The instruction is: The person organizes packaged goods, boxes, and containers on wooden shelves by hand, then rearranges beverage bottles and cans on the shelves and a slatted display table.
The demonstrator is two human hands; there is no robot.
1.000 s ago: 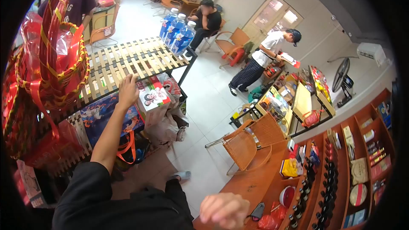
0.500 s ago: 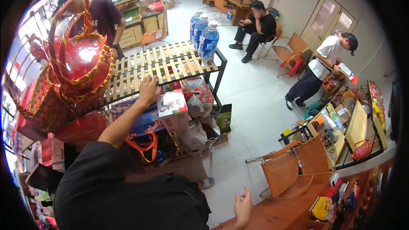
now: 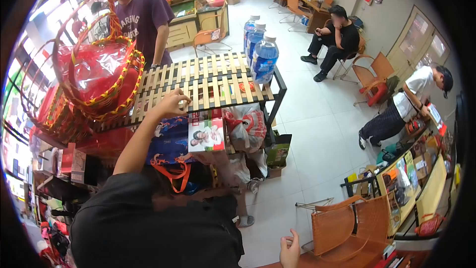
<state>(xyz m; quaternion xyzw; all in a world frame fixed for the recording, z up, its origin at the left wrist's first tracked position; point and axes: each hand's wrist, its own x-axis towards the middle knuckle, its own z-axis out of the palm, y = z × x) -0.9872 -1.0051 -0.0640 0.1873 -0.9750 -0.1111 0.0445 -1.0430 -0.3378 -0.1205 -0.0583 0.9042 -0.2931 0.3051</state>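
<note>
My left hand (image 3: 172,103) is at the front edge of a slatted wooden shelf (image 3: 198,88) with a black frame, its fingers curled over the edge. Left of it, on the same shelf, stand woven red and yellow baskets (image 3: 133,87) with tall handles and clear wrapping. Several blue-labelled bottles (image 3: 264,60) stand upright at the shelf's right end. Below my left hand are a blue patterned bag (image 3: 171,144) with orange handles and a white and red box (image 3: 207,139). My right hand (image 3: 290,251) hangs low near a wicker chair, holding nothing, thumb and fingers apart.
A person in a purple shirt (image 3: 144,22) stands behind the shelf. Another sits on a chair (image 3: 337,42), and one in a white shirt (image 3: 419,97) looks down at the right. A wicker chair (image 3: 337,231) and a cluttered low table (image 3: 401,188) are at the lower right.
My view has turned left, so the shelf and people appear farther right. My left hand stays at the shelf edge, its fingers more curled. The right hand appears lower in view.
</note>
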